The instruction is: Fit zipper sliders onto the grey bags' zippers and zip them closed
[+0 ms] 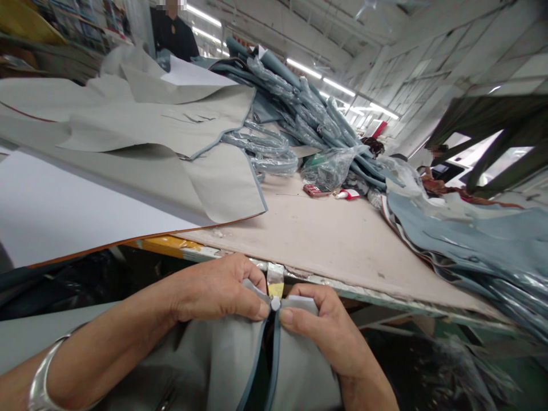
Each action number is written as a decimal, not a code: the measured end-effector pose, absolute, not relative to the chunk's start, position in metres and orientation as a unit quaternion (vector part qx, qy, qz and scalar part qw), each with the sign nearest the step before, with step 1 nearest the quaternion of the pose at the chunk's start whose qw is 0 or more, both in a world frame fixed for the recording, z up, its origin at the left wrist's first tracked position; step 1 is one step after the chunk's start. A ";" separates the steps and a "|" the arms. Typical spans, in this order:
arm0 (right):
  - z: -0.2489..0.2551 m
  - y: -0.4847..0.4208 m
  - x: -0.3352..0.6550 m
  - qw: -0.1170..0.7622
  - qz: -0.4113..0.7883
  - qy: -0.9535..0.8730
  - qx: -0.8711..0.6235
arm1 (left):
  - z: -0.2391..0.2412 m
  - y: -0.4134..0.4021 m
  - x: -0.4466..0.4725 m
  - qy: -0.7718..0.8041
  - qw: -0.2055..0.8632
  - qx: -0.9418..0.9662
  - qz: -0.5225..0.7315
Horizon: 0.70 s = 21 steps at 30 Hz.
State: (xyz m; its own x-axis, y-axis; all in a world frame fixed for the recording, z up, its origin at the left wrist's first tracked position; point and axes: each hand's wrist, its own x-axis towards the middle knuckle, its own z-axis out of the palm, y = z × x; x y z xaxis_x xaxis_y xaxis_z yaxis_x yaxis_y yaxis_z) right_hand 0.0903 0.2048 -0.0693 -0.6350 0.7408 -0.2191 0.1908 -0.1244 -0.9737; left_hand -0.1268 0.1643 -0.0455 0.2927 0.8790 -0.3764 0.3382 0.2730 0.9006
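Observation:
Both hands pinch a grey sheet of fabric or leather-like material with blue-grey edge binding, hanging in front of the table edge. My left hand [222,288] grips the left part of the grey sheet [233,354], thumb on top near its bound edge. Opposite it, my right hand [319,325] pinches the right part, thumb against the binding. Between the two thumbs sits a small pale round knob [275,303], below a clear and yellow taped piece [275,279] at the table edge. The bound edges spread apart beneath the knob, leaving a dark gap.
Large grey sheets [162,125] overhang the table [342,234] at left. Behind lie plastic-wrapped blue-grey rolls [299,103], a red box [315,190] and a small red-and-white bottle [347,194]. More blue-grey sheets [462,234] are stacked at right. A person [173,34] stands far back.

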 end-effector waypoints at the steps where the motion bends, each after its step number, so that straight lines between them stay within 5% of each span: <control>1: -0.070 0.205 0.091 0.213 0.652 -0.627 -0.370 | -0.046 0.164 -0.127 0.546 0.583 0.556 0.233; 21: -0.067 0.204 0.091 0.195 0.643 -0.644 -0.366 | -0.045 0.163 -0.128 0.533 0.593 0.555 0.237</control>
